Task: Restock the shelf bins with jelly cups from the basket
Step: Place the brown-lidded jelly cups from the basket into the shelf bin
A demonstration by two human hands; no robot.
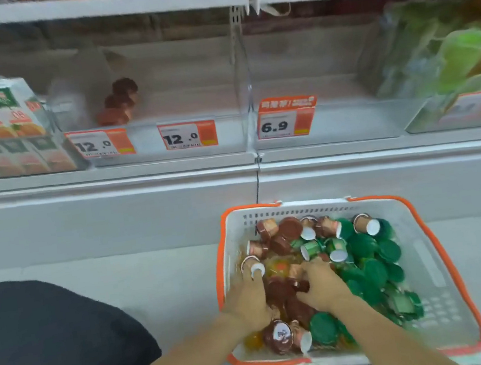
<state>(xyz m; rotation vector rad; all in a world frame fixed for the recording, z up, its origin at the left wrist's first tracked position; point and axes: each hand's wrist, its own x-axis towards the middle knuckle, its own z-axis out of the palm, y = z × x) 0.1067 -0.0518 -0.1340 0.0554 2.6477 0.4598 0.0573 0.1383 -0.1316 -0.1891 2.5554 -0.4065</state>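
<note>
I am reaching both hands down into the basket [446, 287], gathering brown jelly cups [280, 291] from the pile on its left side. My left hand [249, 298] is pressing palm-down among them, and its fingers [249, 273] are spread apart over the heap rather than clamped on any one cup. My right hand [321, 284] is curling around a brown cup at the middle of the pile; whether it is fully gripping it I cannot tell, since the picture is blurred there. The green cups [370, 260] are lying to the right, mixed in at the border.

To do this well, I am judging that I should scoop only brown ones, since the clear bin [180, 98] up on the shelf [111, 175] is holding just a few brown cups [119, 103] at its left and is otherwise bare. I should be closing my fingers around the cup bodies, not the foil lids, which probably tear or dent easily. Taking a modest handful in each hand seems safer than overfilling, because the cups are smooth and round and could slip on the lift up to the bin. The neighbouring bin [326, 80] to the right looks unfilled too.
</note>
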